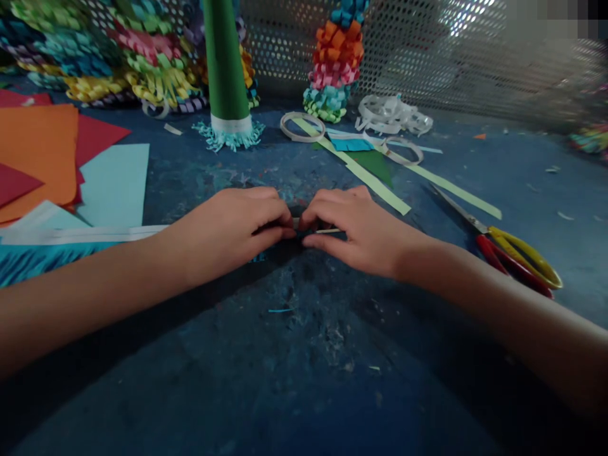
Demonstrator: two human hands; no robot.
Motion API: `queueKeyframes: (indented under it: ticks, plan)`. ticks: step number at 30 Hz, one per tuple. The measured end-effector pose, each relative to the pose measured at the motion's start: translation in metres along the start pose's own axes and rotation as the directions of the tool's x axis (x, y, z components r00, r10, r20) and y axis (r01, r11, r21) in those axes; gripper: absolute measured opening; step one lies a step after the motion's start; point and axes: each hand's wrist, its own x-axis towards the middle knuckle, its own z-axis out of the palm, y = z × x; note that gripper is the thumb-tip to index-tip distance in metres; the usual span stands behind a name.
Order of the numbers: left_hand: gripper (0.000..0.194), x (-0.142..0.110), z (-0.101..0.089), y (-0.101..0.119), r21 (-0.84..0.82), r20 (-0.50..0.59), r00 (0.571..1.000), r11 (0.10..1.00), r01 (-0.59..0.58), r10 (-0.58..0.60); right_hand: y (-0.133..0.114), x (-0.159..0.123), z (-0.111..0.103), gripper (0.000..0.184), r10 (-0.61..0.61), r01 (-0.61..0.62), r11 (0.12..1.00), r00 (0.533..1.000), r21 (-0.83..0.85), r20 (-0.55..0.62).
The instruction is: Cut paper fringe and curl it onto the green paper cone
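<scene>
1. Orange sheet (38, 145): lies at far left of worktop (190, 405).
2. White-edged blue fringe (71, 250): passes partly behind left forearm (95, 291).
3. Green cone (225, 63): stands wide end down, beyond left hand (237, 218).
4. Left hand: pinches narrow pale strip (329, 231) between bent fingers (270, 209) and thumb.
5. Narrow pale strip: sits between both hands, mostly covered by fingers.
6. Right hand (351, 221): pinches same strip, fingers bent, close beside left fingertips.
7. Scissors (489, 237): rest beyond right forearm (475, 291), handles toward right.

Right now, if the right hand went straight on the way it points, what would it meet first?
Most likely the left hand, facing the right hand across a narrow gap. A pale strip shows there too, perhaps touched first; depth is unclear.
</scene>
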Motion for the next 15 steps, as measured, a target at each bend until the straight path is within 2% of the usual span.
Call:
queueKeyframes:
  ticks: [4, 8, 12, 15]
  plan:
    - [0.024, -0.0005, 0.0012, 0.0002, -0.02, -0.021, 1.0, 1.0, 0.005, -0.005, -0.0004, 0.003, 0.0032, 0.009, 0.041, -0.041, 0.999, 0.999, 0.015, -0.027]
    - [0.02, 0.0001, 0.0011, -0.0007, -0.045, -0.017, 0.999, 0.998, 0.034, -0.035, 0.0033, 0.0053, 0.0035, 0.006, 0.076, -0.071, 0.987, 0.997, 0.142, -0.029]
    - [0.022, 0.0018, -0.0003, -0.0004, 0.002, 0.025, 1.0, 1.0, 0.008, -0.008, 0.0063, 0.0059, 0.002, 0.005, 0.135, -0.13, 0.95, 0.991, 0.283, 0.004]
    - [0.025, 0.001, 0.0005, 0.001, 0.1, 0.025, 0.999, 0.994, -0.044, 0.042, 0.0064, 0.0054, 0.0017, 0.007, 0.145, -0.137, 0.959, 0.989, 0.247, -0.014]
